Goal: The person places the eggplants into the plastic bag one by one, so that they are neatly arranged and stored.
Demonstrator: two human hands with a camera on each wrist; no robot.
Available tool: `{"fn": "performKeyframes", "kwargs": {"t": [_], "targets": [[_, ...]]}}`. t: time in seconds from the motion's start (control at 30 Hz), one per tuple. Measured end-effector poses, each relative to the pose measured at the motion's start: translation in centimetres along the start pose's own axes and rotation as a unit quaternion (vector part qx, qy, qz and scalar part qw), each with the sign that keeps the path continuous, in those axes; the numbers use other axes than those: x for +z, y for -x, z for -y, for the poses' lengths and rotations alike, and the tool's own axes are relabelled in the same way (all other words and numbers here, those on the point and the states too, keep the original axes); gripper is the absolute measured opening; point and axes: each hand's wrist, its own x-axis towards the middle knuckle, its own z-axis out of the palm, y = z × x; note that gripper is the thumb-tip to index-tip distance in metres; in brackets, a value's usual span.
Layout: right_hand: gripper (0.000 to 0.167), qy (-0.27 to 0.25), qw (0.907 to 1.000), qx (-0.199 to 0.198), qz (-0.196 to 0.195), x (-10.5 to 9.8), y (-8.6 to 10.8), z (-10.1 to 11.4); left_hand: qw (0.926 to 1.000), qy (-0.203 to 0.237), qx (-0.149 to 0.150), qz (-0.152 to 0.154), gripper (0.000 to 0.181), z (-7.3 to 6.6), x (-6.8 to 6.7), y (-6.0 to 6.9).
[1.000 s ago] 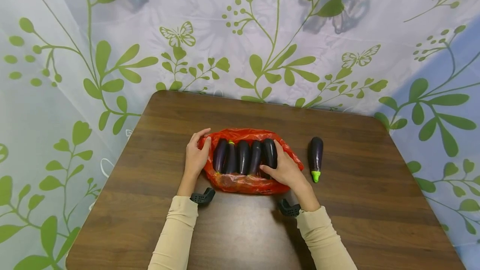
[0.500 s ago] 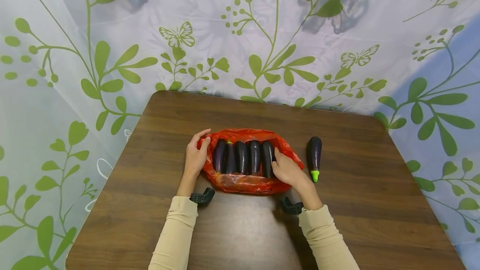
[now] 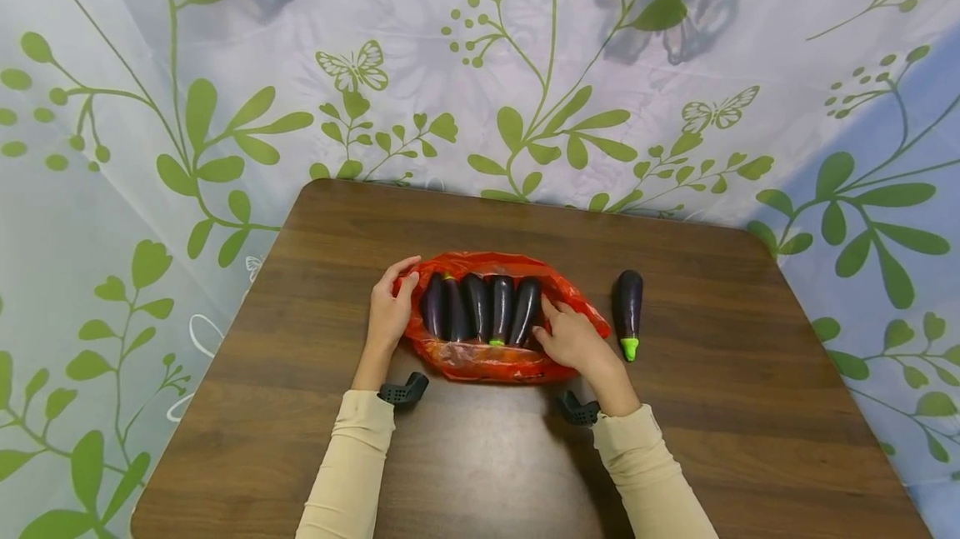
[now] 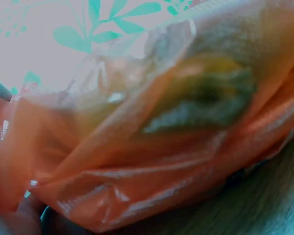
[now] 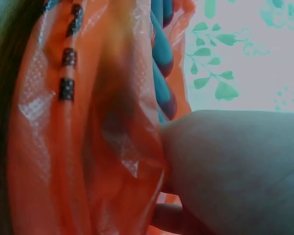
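A red plastic bag (image 3: 495, 366) lies on the table with its mouth spread open, several dark purple eggplants side by side in it. My left hand (image 3: 389, 314) holds the bag's left edge between thumb and fingers; in the left wrist view the film (image 4: 137, 186) stretches away from the fingers. At the other end, my right hand (image 3: 573, 343) reaches inside, fingers extended beside the rightmost eggplant (image 3: 525, 310), which leans with its top to the right. Whether they touch is unclear. In the right wrist view the bag's wall (image 5: 122, 161) hides most of the fingers.
One more eggplant (image 3: 628, 301) lies outside the bag to the right, its bright green cap toward me. Brown wooden table (image 3: 712, 406) surrounds the bag. A leaf-patterned curtain (image 3: 420, 131) hangs behind the table. Dark wrist mounts (image 3: 403, 390) sit at both wrists.
The eggplants in the bag have shifted left, the rightmost now tilted. My right thumb has come off that eggplant, leaving a gap. A green cap now shows beside it. My left hand stays put.
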Motion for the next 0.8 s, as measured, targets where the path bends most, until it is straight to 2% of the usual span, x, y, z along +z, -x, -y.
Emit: {"fn": "performKeyframes", "kwargs": {"t": [0.2, 0.3, 0.47, 0.6, 0.8], "targets": [[0.069, 0.015, 0.9973, 0.058, 0.043, -0.31, 0.22, 0.63, 0.9999, 0.01, 0.001, 0.006, 0.031, 0.09, -0.13, -0.07], [0.069, 0.017, 0.9963, 0.071, 0.045, -0.37, 0.28, 0.8, 0.9998, 0.014, 0.005, 0.011, 0.031, 0.17, -0.13, -0.09], [0.064, 0.015, 0.9976, 0.067, 0.008, -0.22, 0.38, 0.92, 0.9999, 0.01, 0.006, 0.01, 0.029, 0.11, -0.02, -0.07], [0.063, 0.007, 0.9967, 0.078, -0.025, 0.11, 0.35, 0.81, 0.9998, 0.013, 0.0, 0.015, 0.03, 0.03, 0.02, 0.02], [0.062, 0.002, 0.9944, 0.092, -0.051, 0.58, 0.02, 0.93, 0.9997, 0.016, 0.001, 0.017, 0.035, -0.03, -0.05, 0.06]]}}
